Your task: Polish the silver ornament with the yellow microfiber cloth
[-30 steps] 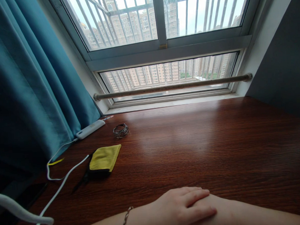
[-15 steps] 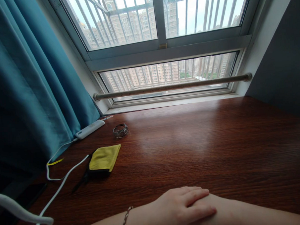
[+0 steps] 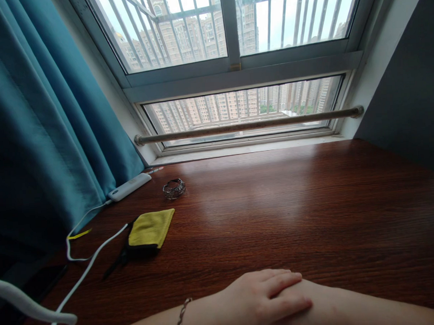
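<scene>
My left hand (image 3: pixel 257 295), with a braided bracelet (image 3: pixel 182 317) at its wrist, rests across the back of my right hand and wrist (image 3: pixel 321 299) at the bottom of the view. Its visible fingers lie flat and slightly apart, holding no object. The fingers of my right hand are hidden beneath it. Farther off to the left, a folded yellow cloth with black edging (image 3: pixel 151 228) lies on the brown wooden desk (image 3: pixel 270 217). Behind the cloth sits a silvery openwork ring-shaped piece, like a bangle (image 3: pixel 174 189). Neither hand touches these.
A white stick-shaped device (image 3: pixel 130 187) with a thin cable lies by the blue curtain (image 3: pixel 57 117). Thicker white cable (image 3: pixel 88 268) loops across the left side, near a yellow strip (image 3: pixel 79 234). A metal rail (image 3: pixel 251 126) crosses the window at the back.
</scene>
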Demonstrator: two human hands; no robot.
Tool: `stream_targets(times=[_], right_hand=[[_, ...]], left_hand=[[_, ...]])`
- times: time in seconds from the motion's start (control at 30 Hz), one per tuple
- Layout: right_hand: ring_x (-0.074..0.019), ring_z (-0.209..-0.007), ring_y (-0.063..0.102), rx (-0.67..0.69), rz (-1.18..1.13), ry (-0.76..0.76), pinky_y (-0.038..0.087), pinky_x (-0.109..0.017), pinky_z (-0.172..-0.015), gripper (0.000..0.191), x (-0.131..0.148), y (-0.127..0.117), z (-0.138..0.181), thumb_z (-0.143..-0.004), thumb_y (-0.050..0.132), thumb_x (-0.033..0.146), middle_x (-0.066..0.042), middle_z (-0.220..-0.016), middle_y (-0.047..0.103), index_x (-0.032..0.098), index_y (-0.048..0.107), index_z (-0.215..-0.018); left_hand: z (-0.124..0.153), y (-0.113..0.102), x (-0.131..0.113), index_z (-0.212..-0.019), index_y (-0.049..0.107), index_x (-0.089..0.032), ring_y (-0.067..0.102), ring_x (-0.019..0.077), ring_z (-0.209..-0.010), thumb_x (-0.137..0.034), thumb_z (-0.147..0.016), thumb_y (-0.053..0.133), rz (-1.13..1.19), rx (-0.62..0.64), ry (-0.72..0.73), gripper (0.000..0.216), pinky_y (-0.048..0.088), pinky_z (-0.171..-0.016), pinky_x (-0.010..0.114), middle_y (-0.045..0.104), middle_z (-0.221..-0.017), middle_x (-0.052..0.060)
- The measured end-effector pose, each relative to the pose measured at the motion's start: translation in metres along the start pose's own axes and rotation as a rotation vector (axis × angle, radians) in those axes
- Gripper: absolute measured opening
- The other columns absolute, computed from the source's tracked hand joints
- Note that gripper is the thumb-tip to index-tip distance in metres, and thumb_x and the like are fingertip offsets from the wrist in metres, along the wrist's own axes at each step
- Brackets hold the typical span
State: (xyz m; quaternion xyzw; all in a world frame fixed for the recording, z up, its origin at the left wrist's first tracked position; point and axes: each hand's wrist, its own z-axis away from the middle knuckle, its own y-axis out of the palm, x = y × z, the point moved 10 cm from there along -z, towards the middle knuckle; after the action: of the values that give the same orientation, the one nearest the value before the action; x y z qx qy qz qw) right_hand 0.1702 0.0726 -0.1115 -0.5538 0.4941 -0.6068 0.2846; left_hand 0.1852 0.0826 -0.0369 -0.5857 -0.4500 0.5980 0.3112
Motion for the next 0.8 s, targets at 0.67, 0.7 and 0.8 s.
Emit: stream_targets(times=[0.67,0.7,0.8], right_hand=[[-0.0234,-0.116,0.049,-0.004,-0.001,0.004,0.032,-0.034,-0.105,0.040,0.007,-0.018,0.000,-0.086,0.045,0.029,-0.006,-0.124,0.056,0.021,0.051,-0.124],[-0.0235,-0.116,0.049,-0.003,0.000,0.006,0.031,-0.034,-0.105,0.040,0.006,-0.018,0.000,-0.086,0.044,0.029,-0.006,-0.124,0.055,0.021,0.050,-0.125],[-0.0240,-0.117,0.049,0.008,0.003,0.007,0.030,-0.035,-0.106,0.041,0.006,-0.015,0.001,-0.086,0.044,0.028,-0.006,-0.125,0.054,0.020,0.049,-0.125]], left_hand=[[0.001,0.004,0.002,-0.136,0.034,-0.018,0.032,0.0235,-0.130,-0.031,-0.094,0.035,0.003,0.023,-0.015,0.044,0.029,-0.108,0.032,0.027,-0.144,0.010],[0.001,0.004,0.002,-0.136,0.034,-0.018,0.032,0.0235,-0.130,-0.031,-0.094,0.034,0.004,0.022,-0.013,0.043,0.029,-0.108,0.032,0.027,-0.144,0.010],[0.001,0.003,0.002,-0.136,0.033,-0.017,0.032,0.0234,-0.130,-0.031,-0.094,0.034,0.006,0.018,-0.008,0.044,0.028,-0.108,0.032,0.027,-0.144,0.011]])
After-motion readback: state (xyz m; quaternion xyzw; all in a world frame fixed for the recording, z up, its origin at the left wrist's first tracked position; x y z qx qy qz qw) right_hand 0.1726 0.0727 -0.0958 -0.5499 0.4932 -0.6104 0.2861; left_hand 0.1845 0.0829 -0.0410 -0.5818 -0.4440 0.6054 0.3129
